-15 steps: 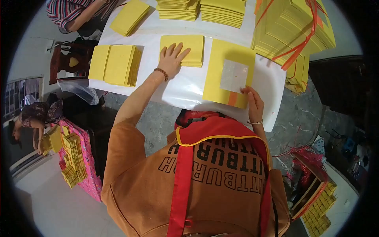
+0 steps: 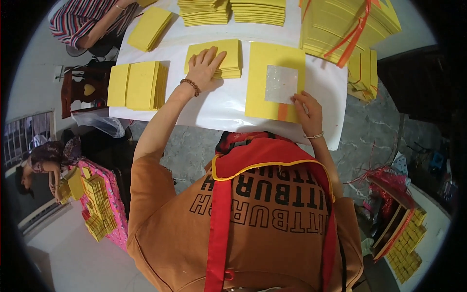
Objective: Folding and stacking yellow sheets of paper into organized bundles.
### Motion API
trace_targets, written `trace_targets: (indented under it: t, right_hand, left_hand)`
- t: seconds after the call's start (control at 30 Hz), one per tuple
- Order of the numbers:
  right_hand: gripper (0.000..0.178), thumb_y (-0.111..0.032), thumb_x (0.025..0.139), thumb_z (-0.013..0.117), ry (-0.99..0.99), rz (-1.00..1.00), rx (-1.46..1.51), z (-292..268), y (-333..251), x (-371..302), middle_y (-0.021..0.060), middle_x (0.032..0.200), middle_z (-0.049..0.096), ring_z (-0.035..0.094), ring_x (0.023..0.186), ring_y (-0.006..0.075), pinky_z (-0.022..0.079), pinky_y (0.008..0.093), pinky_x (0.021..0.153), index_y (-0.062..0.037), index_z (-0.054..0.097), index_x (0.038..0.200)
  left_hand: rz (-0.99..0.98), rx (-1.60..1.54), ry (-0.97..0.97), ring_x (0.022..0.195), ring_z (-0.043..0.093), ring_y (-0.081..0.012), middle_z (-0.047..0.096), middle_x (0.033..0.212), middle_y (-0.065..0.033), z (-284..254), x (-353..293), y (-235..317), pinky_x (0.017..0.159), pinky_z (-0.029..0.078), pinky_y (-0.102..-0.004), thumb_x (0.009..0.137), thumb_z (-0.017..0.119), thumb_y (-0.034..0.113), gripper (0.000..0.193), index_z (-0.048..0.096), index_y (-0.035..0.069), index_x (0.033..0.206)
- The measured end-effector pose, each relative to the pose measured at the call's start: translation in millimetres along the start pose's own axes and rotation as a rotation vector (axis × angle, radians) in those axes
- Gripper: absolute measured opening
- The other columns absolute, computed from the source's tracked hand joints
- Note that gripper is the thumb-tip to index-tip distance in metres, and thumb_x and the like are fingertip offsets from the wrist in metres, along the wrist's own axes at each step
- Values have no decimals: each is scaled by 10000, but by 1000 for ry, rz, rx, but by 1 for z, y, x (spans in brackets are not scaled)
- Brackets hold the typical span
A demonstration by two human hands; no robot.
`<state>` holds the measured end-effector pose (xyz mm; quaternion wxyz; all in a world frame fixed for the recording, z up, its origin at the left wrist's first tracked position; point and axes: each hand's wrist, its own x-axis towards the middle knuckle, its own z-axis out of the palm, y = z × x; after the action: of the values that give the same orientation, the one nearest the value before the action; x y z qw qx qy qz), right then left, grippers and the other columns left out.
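Note:
My left hand (image 2: 204, 68) lies palm down on a short stack of folded yellow papers (image 2: 231, 51), fingers spread a little over its left part. Just to the right lies a larger yellow sheet (image 2: 258, 61) with a silvery-white square (image 2: 281, 82) in its middle and an orange strip (image 2: 282, 111) below that. At the square's lower right corner, my right hand (image 2: 309, 114) has its fingers bent and the tips drawn together. What sits between those fingertips, if anything, is too small to make out.
Folded yellow stacks stand at left (image 2: 141, 87), upper left (image 2: 151, 28) and the far side (image 2: 258, 10). Tall yellow bundles with red ties (image 2: 335, 34) fill the far right. A person in a striped sleeve (image 2: 73, 22) sits far left; another works by a pink-covered table (image 2: 119, 214).
The view has shifted slightly. My left hand stays on the short stack, which now lies a little more askew. My right fingertips remain near the silvery square's corner, having moved slightly up along its edge.

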<state>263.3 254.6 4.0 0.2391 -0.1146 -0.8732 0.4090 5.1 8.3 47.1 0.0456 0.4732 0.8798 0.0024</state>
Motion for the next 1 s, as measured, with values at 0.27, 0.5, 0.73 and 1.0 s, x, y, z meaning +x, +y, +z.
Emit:
trace_targets:
  t: [0.27,0.5,0.73,1.0]
  right_hand:
    - [149,-122,808,611,19,4,-3,6,9,-2,69,965,660,565,1045,308,432,369,878,-80,657,943]
    - [230,-207,912,518,59,446,535,12,15,-11,81,992,643,573,978,190,427,302,872,-31,655,965]
    - [381,-286,966,396,-4,458,498,6,14,-6,81,1003,639,554,987,160,363,291,952,7,638,984]
    - [377,-276,964,402,12,473,515,9,15,-6,88,995,642,567,963,157,397,283,914,20,635,979]
  left_hand:
    - [459,-310,181,1138,436,-295,492,1233,-122,4,-27,119,908,345,-406,726,675,270,536,525,95,1210]
    - [536,-542,91,929,525,-229,600,959,-60,4,-10,118,776,414,-329,789,641,267,249,634,78,951]
    - [237,-888,-152,713,593,-254,623,764,-101,1,-2,118,646,474,-333,827,606,186,163,635,28,848]
    - [157,-996,-215,608,536,-117,622,691,-87,8,1,113,559,431,-261,848,620,180,184,650,8,907]
